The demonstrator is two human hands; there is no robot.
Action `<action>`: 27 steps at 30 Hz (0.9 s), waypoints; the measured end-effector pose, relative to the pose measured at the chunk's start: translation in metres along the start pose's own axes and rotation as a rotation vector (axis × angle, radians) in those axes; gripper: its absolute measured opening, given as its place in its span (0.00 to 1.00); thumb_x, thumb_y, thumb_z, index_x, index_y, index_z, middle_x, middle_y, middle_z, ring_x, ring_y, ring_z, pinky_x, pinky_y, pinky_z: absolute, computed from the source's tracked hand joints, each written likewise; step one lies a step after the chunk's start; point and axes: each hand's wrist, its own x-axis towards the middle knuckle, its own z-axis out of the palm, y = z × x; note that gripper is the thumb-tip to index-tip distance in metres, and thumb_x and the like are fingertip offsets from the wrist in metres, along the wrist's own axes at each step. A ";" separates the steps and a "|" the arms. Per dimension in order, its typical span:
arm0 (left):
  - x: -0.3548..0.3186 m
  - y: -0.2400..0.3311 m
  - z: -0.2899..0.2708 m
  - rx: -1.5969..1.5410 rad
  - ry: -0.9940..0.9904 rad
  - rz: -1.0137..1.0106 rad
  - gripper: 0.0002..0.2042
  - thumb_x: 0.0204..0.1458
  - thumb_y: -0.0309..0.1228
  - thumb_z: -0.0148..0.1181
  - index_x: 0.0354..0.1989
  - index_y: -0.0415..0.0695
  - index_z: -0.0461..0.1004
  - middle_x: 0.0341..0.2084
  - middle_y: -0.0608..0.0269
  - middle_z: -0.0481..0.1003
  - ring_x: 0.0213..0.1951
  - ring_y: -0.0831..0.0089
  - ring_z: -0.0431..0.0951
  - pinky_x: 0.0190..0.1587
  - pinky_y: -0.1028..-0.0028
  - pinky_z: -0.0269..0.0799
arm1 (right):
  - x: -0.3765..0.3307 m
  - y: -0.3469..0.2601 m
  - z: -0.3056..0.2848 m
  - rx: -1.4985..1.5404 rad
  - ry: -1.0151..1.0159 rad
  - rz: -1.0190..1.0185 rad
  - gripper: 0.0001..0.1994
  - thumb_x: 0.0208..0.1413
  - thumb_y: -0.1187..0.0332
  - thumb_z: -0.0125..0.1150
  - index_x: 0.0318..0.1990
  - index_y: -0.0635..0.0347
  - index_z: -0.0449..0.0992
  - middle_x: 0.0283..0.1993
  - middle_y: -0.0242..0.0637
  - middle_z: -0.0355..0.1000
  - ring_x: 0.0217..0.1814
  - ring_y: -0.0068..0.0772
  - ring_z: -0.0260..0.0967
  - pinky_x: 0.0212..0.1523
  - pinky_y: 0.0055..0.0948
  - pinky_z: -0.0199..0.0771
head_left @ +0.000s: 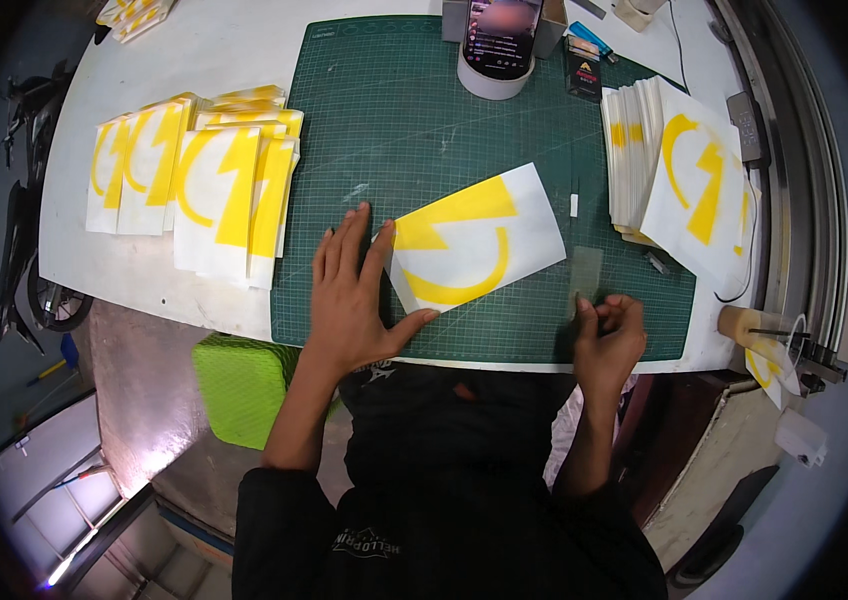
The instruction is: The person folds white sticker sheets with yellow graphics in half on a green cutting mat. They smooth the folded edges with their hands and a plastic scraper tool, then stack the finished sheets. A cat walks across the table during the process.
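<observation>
A white paper piece with a bold yellow design (534, 215) lies tilted on the green cutting mat (374, 110). My left hand (352, 305) rests over its left end, fingers spread, with the thumb along the near edge. To the right of the paper, my right hand (612, 335) is closed in a pinch at the near end of a clear, flat strip (587, 268). This strip lies upright in the view, just off the paper's right edge. Whether it is stiff or soft I cannot tell.
Stacks of similar yellow-and-white pieces (214, 190) stand at the left; another stack (694, 180) stands at the right. A phone (500, 40) leans in a white round holder (489, 85) at the back, near a small dark box (584, 75). A green stool (244, 390) is below the table's edge.
</observation>
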 end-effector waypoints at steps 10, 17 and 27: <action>-0.001 0.000 0.000 -0.010 0.020 0.001 0.52 0.48 0.64 0.70 0.74 0.40 0.61 0.76 0.37 0.53 0.77 0.40 0.51 0.76 0.41 0.43 | -0.003 -0.020 0.001 0.004 0.036 0.093 0.14 0.59 0.70 0.74 0.44 0.64 0.73 0.36 0.37 0.73 0.35 0.26 0.67 0.40 0.28 0.69; 0.001 0.001 0.003 -0.024 0.007 0.020 0.51 0.49 0.60 0.71 0.74 0.37 0.59 0.75 0.33 0.52 0.77 0.37 0.50 0.76 0.40 0.42 | -0.049 -0.044 0.056 0.078 0.037 -0.868 0.12 0.57 0.74 0.72 0.47 0.64 0.78 0.35 0.38 0.74 0.34 0.35 0.71 0.39 0.36 0.66; 0.001 0.004 0.002 -0.007 0.015 0.020 0.51 0.48 0.60 0.71 0.74 0.36 0.59 0.75 0.34 0.52 0.78 0.40 0.50 0.77 0.40 0.41 | -0.029 -0.038 0.075 0.034 0.059 -0.839 0.11 0.59 0.74 0.70 0.48 0.63 0.80 0.34 0.38 0.76 0.34 0.41 0.72 0.41 0.42 0.69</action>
